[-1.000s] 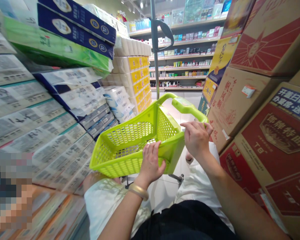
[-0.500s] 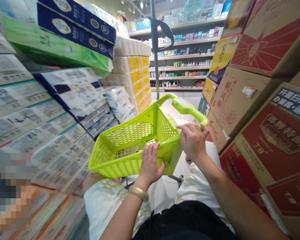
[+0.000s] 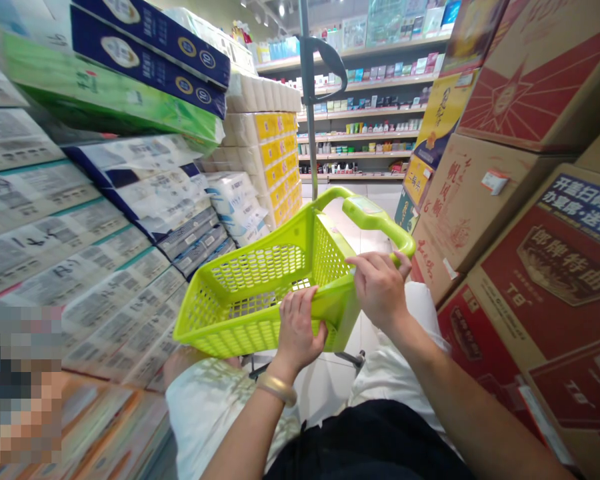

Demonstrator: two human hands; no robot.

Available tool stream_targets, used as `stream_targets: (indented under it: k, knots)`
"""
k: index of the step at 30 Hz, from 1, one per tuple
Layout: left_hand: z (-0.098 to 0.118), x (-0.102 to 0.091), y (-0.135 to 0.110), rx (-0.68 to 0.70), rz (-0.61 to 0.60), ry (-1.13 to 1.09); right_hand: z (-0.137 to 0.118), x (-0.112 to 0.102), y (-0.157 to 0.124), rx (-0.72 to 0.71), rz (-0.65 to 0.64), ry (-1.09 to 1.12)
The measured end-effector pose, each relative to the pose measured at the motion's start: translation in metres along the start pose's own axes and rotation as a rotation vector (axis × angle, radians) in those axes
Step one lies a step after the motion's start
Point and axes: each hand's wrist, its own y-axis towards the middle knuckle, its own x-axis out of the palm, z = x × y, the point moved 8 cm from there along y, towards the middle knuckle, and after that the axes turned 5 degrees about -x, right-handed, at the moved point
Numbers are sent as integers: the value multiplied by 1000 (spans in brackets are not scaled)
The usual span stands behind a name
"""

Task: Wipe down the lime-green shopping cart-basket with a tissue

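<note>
A lime green plastic shopping basket (image 3: pixel 250 280) hangs tilted in front of me, with nothing visible inside it. My left hand (image 3: pixel 297 327) is closed over its near rim, fingers hooked inside. My right hand (image 3: pixel 377 287) grips the right corner of the rim, just below the looped green handle (image 3: pixel 375 217). A bangle sits on my left wrist.
Stacked tissue and toilet-paper packs (image 3: pixel 130 167) wall the left side. Red and brown cartons (image 3: pixel 525 200) are piled on the right. A grey pole (image 3: pixel 307 100) with a black handle rises behind the basket. Stocked shelves (image 3: pixel 370 113) close the far end of the white-tiled aisle.
The basket has drifted slightly left and toward me. My right hand slid a little left along the rim. My left hand kept its grip.
</note>
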Motion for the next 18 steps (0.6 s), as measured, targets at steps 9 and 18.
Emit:
stream_targets:
  k: [9,18]
  knots:
    - [2,1,0,-15,22,11,5,-5,-2,47,81,-34]
    - [1,-1,0,26,37,12,11,-6,2,-1,40,-2]
